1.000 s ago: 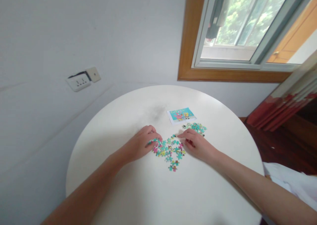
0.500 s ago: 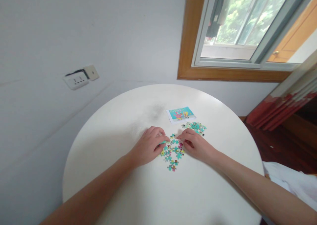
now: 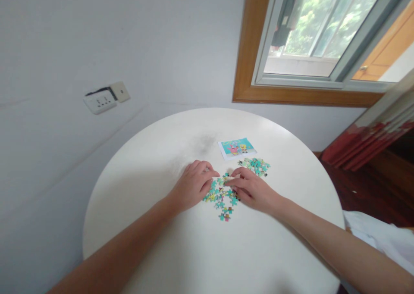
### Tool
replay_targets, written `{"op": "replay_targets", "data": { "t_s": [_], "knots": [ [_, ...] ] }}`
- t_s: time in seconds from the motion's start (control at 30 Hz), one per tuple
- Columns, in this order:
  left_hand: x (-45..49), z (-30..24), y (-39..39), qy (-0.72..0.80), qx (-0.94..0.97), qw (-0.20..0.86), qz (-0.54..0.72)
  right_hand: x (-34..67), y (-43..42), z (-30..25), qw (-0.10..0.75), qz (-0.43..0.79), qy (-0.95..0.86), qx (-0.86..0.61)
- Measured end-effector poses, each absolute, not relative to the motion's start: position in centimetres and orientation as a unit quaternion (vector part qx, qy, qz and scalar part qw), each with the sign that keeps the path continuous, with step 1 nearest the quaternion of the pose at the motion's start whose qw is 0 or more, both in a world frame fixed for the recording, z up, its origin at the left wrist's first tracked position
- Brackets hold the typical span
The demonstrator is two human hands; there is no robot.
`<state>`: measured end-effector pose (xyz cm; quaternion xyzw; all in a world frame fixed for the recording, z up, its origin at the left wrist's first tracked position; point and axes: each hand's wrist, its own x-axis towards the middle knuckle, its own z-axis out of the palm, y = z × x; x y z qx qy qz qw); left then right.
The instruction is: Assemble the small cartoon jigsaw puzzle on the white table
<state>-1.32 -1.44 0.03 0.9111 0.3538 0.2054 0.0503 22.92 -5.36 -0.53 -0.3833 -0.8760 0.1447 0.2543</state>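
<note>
Loose jigsaw puzzle pieces (image 3: 221,195), mostly teal with bits of yellow and pink, lie in a cluster between my hands. At the cluster's left edge rests my left hand (image 3: 194,186), its fingers bent and its thumb apart from the index finger; no piece shows in it. From the right, my right hand (image 3: 249,188) reaches over the pieces, index finger stretched out onto those near the top of the cluster. Its fingers are spread, and its palm side is hidden. Just beyond it sits a second pile of pieces (image 3: 257,165).
A picture card (image 3: 237,148) with cartoon figures on teal lies behind the pieces on the round white table (image 3: 207,259). The wall holds a socket (image 3: 101,101) at left. A wood-framed window (image 3: 241,70) and a red-and-cream curtain (image 3: 355,134) are at right.
My right index finger has moved left over the pieces. My left hand has shifted slightly left and away from me, uncovering more pieces along that edge.
</note>
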Motion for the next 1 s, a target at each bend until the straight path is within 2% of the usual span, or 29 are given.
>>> {"op": "replay_targets", "data": {
  "t_s": [0.17,0.43,0.67,1.0],
  "knots": [
    [-1.6,0.1,-1.0,0.364,0.900,0.058,0.231,22.5,-5.5,-0.7,0.225,0.112,-0.883,-0.397],
    [-2.2,0.1,-0.8,0.373,0.895,0.055,0.240,22.7,-5.4,-0.8,0.236,0.128,-0.881,-0.389],
    [-2.6,0.0,-0.5,0.378,0.887,0.046,0.262,22.0,-5.5,-0.6,0.185,0.102,-0.878,-0.429],
    [-2.7,-0.2,-0.2,0.369,0.881,0.034,0.294,21.1,-5.0,-0.5,0.215,0.110,-0.847,-0.473]
  ]
}}
